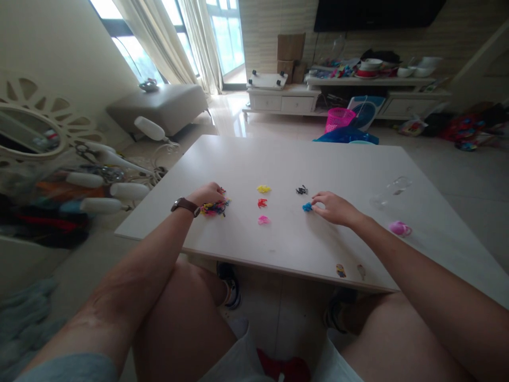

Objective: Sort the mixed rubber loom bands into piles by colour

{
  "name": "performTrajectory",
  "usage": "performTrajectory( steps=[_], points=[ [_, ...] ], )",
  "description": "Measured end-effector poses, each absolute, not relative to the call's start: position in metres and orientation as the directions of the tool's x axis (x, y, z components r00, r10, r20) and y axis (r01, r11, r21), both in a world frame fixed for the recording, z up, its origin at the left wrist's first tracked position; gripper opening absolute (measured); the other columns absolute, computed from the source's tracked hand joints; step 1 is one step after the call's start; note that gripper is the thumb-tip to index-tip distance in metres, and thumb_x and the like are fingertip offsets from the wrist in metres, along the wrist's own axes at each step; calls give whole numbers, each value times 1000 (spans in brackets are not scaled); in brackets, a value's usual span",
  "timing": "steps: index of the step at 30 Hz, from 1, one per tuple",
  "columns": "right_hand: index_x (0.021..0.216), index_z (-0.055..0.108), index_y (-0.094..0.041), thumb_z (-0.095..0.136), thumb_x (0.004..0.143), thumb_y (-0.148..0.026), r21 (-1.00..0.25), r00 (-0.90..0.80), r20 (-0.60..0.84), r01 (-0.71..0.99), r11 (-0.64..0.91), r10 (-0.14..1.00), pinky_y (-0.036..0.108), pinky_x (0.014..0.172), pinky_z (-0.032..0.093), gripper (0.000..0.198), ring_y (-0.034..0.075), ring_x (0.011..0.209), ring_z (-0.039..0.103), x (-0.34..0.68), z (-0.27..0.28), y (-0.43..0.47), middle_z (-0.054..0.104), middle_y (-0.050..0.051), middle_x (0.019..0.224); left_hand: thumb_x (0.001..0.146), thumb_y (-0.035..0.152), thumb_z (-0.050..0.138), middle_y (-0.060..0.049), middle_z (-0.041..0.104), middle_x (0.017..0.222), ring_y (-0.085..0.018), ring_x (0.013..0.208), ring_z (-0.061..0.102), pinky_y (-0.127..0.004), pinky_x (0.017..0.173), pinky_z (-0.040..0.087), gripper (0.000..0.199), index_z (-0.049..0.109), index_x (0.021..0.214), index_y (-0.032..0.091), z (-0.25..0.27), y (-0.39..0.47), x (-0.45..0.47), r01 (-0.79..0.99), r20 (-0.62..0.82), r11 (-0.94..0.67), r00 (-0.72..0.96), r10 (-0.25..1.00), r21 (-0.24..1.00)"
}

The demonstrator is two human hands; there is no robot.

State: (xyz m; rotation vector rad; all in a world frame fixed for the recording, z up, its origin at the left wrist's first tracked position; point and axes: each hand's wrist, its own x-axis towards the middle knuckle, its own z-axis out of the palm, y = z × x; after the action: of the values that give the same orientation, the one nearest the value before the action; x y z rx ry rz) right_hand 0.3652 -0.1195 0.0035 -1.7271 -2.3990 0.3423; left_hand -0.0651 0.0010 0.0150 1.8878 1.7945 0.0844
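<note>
My left hand [208,193], with a watch [185,206] on its wrist, bends over a mixed pile of small coloured plastic pieces [213,208]. Its fingers are closed at the pile's far edge, beside a small reddish bit; what they hold is hidden. At a small blue cluster [307,207], my right hand [330,207] has thumb and finger pinched together against the cluster's right side. Behind that lies a black cluster [302,189]. Between the hands, yellow [263,189], red [262,203] and pink [263,219] clusters form a column. The exact kind of piece is too small to tell.
The white table [286,159] carries a clear plastic container [392,192] and a purple-pink object [400,228] at right. A yellow cartoon sticker [341,270] lies by the front edge. A lamp with white shades [129,191] stands close to the table's left side.
</note>
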Motion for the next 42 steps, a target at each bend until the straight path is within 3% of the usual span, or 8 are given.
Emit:
performTrajectory(
  steps=[4, 14, 18, 31, 34, 36, 39, 42],
  points=[
    [95, 75, -21, 54, 92, -32, -288, -339, 8, 900, 327, 941, 40, 103, 48, 24, 27, 112, 64, 366, 1, -119, 70, 10, 120, 58, 26, 71, -3, 63, 58, -18, 59, 56, -26, 50, 38, 8, 66, 61, 20, 21, -2, -64, 943, -309, -26, 135, 941, 332],
    [94, 76, -22, 55, 91, -31, -296, -349, 12, 894, 337, 937, 39, 101, 49, 23, 27, 112, 64, 366, 1, -119, 71, 10, 118, 45, 28, 82, -1, 65, 58, -19, 61, 57, -24, 49, 37, 19, 72, 60, 22, 9, 3, -70, 940, -321, -69, 183, 929, 335],
    [94, 76, -21, 56, 90, -30, -310, -348, 7, 890, 333, 937, 39, 102, 48, 21, 27, 113, 64, 365, 2, -119, 71, 10, 118, 46, 27, 80, -2, 67, 61, -19, 62, 60, -24, 50, 39, 19, 74, 64, 22, 6, 2, -68, 950, -340, -61, 169, 925, 308],
    [94, 75, -20, 56, 90, -28, -313, -369, 5, 882, 352, 929, 38, 102, 47, 22, 26, 111, 64, 364, 2, -119, 71, 10, 116, 53, 19, 74, -2, 67, 59, -18, 62, 59, -24, 52, 41, 13, 75, 67, 20, 19, 0, -68, 917, -300, -26, 156, 941, 398],
    [93, 76, -20, 57, 89, -28, -323, -370, 16, 878, 355, 929, 37, 101, 48, 20, 26, 111, 65, 365, 1, -118, 71, 10, 116, 52, 20, 78, -3, 70, 64, -19, 65, 62, -25, 57, 45, 16, 74, 68, 18, 21, -1, -68, 882, -287, -10, 164, 944, 471],
    [93, 76, -20, 58, 89, -28, -327, -372, 24, 874, 359, 928, 38, 102, 48, 20, 27, 111, 65, 366, 0, -118, 71, 10, 115, 52, 23, 82, -3, 71, 67, -20, 69, 65, -26, 62, 49, 21, 74, 70, 17, 21, -2, -64, 800, -294, 25, 191, 936, 599],
    [93, 75, -20, 57, 90, -28, -327, -380, 35, 870, 370, 925, 40, 102, 48, 20, 28, 111, 65, 365, -1, -118, 71, 11, 116, 53, 29, 88, -6, 72, 76, -21, 80, 71, -30, 76, 55, 32, 72, 77, 15, 17, -8, -52, 517, -346, 165, 276, 897, 840],
    [96, 74, -20, 56, 91, -28, -342, -391, 86, 852, 396, 916, 44, 102, 49, 20, 29, 110, 64, 359, 0, -120, 71, 11, 115, 54, 31, 93, -10, 74, 87, -22, 89, 73, -33, 89, 56, 39, 72, 82, 13, 14, -14, -33, 277, -376, 282, 398, 837, 919]
  ],
)
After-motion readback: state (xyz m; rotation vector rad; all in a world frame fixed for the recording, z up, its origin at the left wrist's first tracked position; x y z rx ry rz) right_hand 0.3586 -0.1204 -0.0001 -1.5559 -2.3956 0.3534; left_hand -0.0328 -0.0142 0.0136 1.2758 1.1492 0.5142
